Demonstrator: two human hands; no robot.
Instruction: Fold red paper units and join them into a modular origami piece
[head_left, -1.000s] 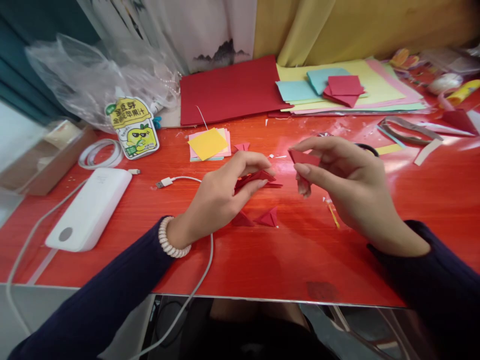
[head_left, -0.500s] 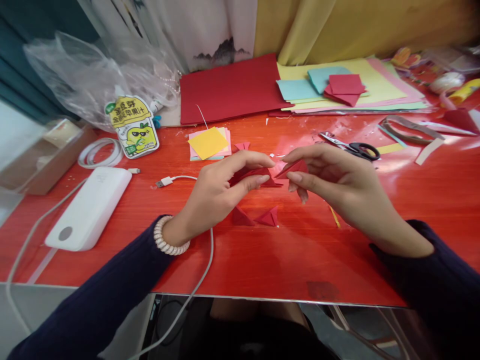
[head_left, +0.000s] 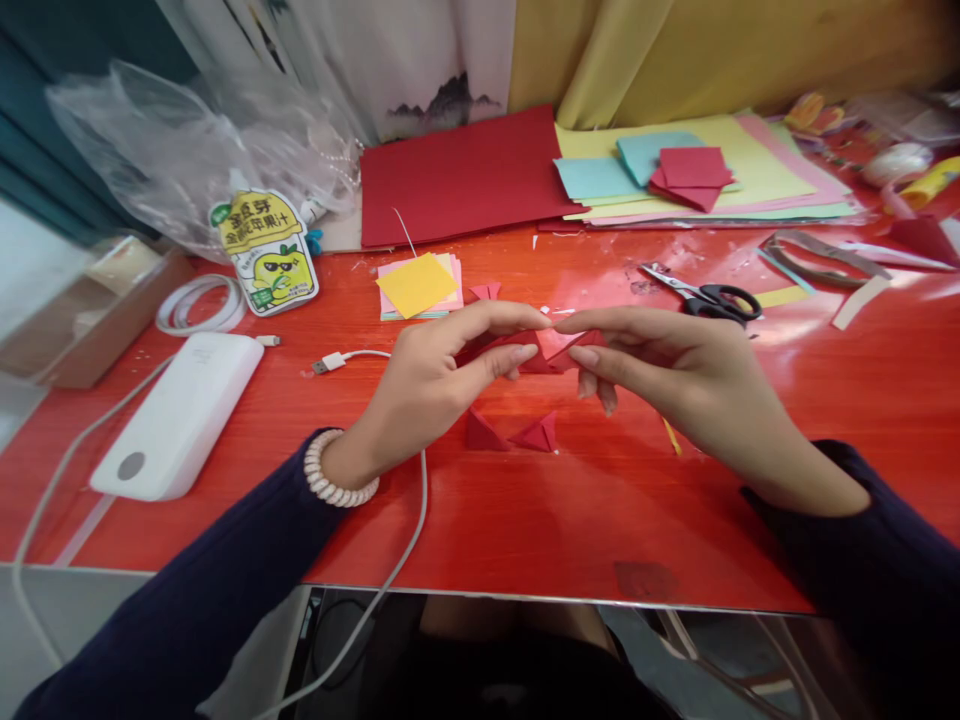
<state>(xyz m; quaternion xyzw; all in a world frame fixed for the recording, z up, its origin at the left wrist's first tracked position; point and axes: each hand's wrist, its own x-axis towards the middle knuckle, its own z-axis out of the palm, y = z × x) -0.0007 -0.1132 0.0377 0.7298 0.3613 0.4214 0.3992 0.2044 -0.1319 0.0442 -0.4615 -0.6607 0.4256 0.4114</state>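
Note:
Between my hands, above the red table [head_left: 570,520], is folded red paper [head_left: 553,345]. My left hand [head_left: 450,375] is closed on the paper's left part, thumb below and forefinger above. From the other side my right hand [head_left: 667,365] pinches its right part, and the two forefinger tips nearly meet over it. The fingers hide much of the paper, so I cannot tell whether it is one piece or two. Nearer me lie two small folded red paper triangles [head_left: 486,432]. Another folded red piece [head_left: 486,291] shows just beyond my left hand.
Beyond my left hand sits a stack of small paper squares, a yellow sheet [head_left: 418,285] on top. Black-handled scissors [head_left: 712,298] lie past my right hand. At left are a white power bank [head_left: 180,415] and a cable [head_left: 421,500]. Coloured paper sheets [head_left: 465,180] line the back.
My right forefinger has come left, almost touching the left one. The red paper between my hands has tilted, and the right part now meets or overlaps the left.

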